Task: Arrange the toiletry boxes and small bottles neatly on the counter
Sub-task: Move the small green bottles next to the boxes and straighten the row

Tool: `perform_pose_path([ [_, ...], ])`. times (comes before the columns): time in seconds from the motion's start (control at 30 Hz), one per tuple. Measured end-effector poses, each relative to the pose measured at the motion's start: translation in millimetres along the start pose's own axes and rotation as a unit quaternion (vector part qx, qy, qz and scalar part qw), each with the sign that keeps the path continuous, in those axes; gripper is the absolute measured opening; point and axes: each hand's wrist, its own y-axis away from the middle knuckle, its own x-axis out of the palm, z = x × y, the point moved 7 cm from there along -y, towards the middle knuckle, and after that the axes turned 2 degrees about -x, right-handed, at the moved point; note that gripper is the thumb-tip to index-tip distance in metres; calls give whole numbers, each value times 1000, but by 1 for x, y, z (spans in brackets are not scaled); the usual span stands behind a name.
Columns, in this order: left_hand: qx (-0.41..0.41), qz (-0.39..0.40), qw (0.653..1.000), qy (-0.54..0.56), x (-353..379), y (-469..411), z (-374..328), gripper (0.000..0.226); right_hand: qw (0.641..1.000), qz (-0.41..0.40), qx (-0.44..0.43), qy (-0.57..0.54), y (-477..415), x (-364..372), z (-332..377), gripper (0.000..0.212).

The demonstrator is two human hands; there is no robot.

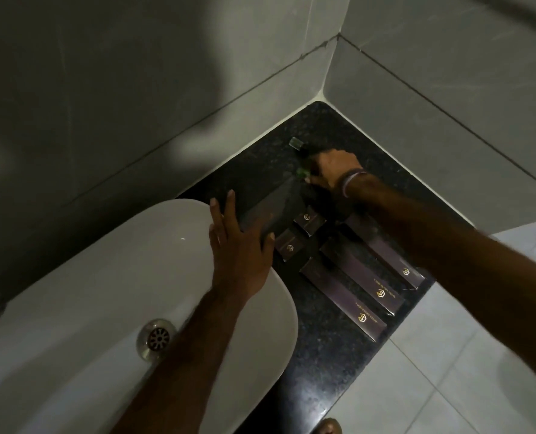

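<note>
On the black speckled counter (329, 346) lie three long dark purple boxes (363, 286) side by side, each with a gold logo. Two small purple boxes (309, 219) sit just beyond them. My left hand (240, 245) grips a dark, blurred long box (271, 208) at its near end, held tilted above the counter beside the basin rim. My right hand (334, 170) is closed around small bottles near the corner; a green one (302, 173) shows at my fingers and a clear cap (296, 142) sticks out beyond them.
A white basin (103, 292) with a metal drain (157, 338) fills the left. Grey tiled walls (166, 73) meet at the corner behind the counter. Pale floor tiles (467, 355) lie beyond the counter's right edge.
</note>
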Motion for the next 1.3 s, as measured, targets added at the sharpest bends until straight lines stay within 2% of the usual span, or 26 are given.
perform_pose_path([
  [0.13,-2,-1,1000,10,1,0,0,34,989,34,-40,137,23,2,-27,50],
  [0.27,-1,-2,1000,9,1,0,1,32,980,47,-57,183,35,5,-29,52],
  [0.47,-2,-8,1000,0,1,0,1,29,983,38,-71,164,35,-1,-11,48],
  [0.7,-5,-10,1000,-4,2,-1,3,31,982,102,-49,154,33,1,-3,54],
  [0.8,-2,-10,1000,-1,2,-1,1,30,981,114,-8,154,41,-12,-14,63],
  [0.9,-1,-16,1000,7,2,-1,2,30,991,62,43,109,70,-26,-38,56],
  [1.0,2,-19,1000,18,1,0,1,30,993,13,87,76,124,-5,-55,54],
  [1.07,5,-20,1000,17,0,1,1,30,992,40,107,53,156,25,-58,57],
  [1.17,7,-19,1000,19,1,1,1,30,988,83,133,10,178,62,-63,50],
  [1.3,5,-25,1000,16,3,0,2,27,987,51,150,-15,174,72,-67,45],
])
